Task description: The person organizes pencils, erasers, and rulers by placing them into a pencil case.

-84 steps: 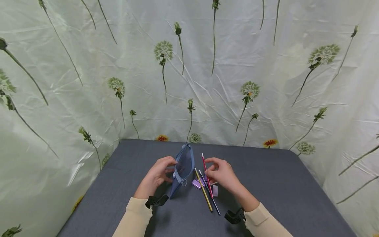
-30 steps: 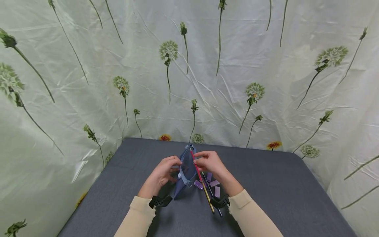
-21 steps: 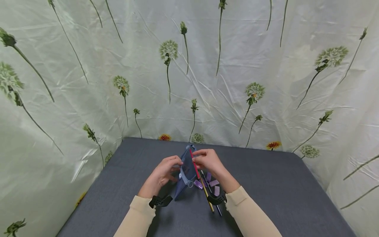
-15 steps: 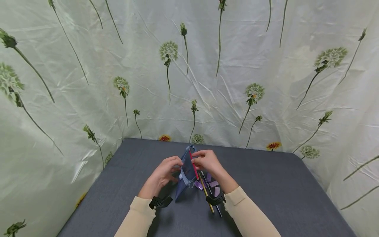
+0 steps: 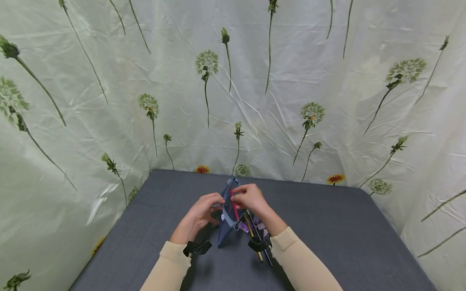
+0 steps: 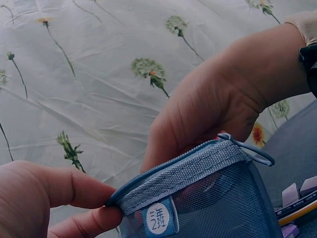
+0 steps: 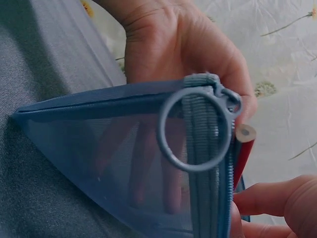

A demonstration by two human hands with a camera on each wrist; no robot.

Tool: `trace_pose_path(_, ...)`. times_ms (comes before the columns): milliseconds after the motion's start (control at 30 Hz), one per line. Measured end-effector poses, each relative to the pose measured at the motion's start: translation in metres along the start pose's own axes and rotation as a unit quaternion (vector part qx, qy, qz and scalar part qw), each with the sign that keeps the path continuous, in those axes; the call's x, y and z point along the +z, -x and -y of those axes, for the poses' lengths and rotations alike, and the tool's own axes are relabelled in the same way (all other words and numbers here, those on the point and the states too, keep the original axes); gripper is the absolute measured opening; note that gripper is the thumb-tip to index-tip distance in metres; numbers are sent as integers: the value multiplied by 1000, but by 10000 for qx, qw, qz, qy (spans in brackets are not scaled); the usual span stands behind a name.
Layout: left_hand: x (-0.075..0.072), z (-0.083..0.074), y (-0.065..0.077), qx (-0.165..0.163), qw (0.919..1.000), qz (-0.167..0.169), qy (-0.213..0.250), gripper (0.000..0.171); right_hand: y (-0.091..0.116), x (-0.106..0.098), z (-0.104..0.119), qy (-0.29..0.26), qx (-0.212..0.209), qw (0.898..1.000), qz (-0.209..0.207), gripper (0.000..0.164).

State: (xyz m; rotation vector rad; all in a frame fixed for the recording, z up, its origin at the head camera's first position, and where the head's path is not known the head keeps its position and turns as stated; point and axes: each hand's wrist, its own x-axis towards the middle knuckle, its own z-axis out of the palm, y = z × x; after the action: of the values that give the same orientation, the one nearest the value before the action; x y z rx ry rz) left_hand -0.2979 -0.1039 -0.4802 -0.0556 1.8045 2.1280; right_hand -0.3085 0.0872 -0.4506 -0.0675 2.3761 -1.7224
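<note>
A blue mesh zip pouch [image 5: 225,233] stands tilted on the table with its mouth unzipped. My left hand [image 5: 204,210] pinches one edge of that mouth between thumb and finger, as the left wrist view shows at the zipper [image 6: 166,166]. My right hand [image 5: 250,198] holds a red pencil [image 5: 234,206] at the mouth. In the right wrist view the flat end of the red pencil [image 7: 242,153] shows just past the zipper, near the pouch's ring pull [image 7: 163,131]. Through the mesh, left-hand fingers [image 7: 171,178] show dimly.
Under my right wrist lie a yellow pencil [image 5: 260,257] and a dark pencil [image 5: 268,258]. Several small purple blocks [image 5: 243,227] are scattered beside the pouch. The dark grey table [image 5: 327,234] ends at a flower-print curtain [image 5: 273,121].
My right hand has lifted the red pencil from the pile and moved it left to the pouch's mouth. My left hand keeps its hold on the pouch.
</note>
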Motion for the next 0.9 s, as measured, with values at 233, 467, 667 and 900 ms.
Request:
trace_pose_path(233, -2, 1, 1, 24, 10000, 51, 25, 16, -3, 8, -2, 218, -92, 9997, -6, 31)
trace_pose_path(467, -3, 0, 1, 44, 9999, 156, 12, 18, -4, 12, -3, 270, -119, 9996, 7, 30)
trace_pose_path(667, -5, 0, 0, 48, 9998, 156, 105, 16, -3, 11, -4, 435, -214, 9988, 0, 29)
trace_pose_path(900, -9, -1, 4, 36, 9997, 216, -88, 16, 2, 6, -3, 419, -308, 9986, -45, 23)
